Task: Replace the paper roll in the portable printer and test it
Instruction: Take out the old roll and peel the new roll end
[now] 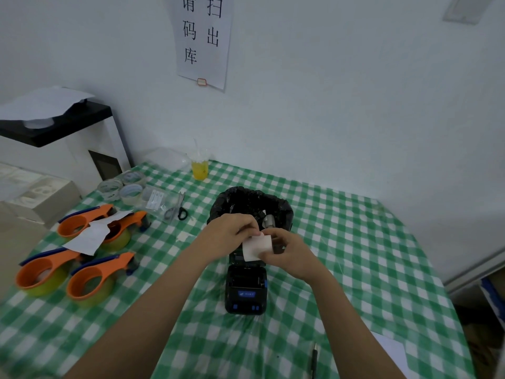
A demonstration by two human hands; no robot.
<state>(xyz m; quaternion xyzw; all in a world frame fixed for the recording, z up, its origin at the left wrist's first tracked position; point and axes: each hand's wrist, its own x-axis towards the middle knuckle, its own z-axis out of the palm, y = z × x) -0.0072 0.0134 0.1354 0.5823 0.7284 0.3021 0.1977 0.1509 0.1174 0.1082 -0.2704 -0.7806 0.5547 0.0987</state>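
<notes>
A black portable printer (246,291) with blue buttons lies on the green checked tablecloth, its lid open toward the far side. Just above the open lid both hands meet on a white paper roll (257,246). My left hand (228,232) pinches the paper's top edge with finger and thumb. My right hand (287,253) grips the roll from the right side. A short flap of paper hangs loose between the hands. The roll's core is hidden by my fingers.
A small bin with a black liner (232,199) stands right behind the hands, with scrap inside. Several orange tape dispensers (90,283) lie at the left, scissors (179,207) and tape rolls (131,192) behind them. A yellow drink cup (200,168) stands by the wall. A pen (314,359) lies near the front.
</notes>
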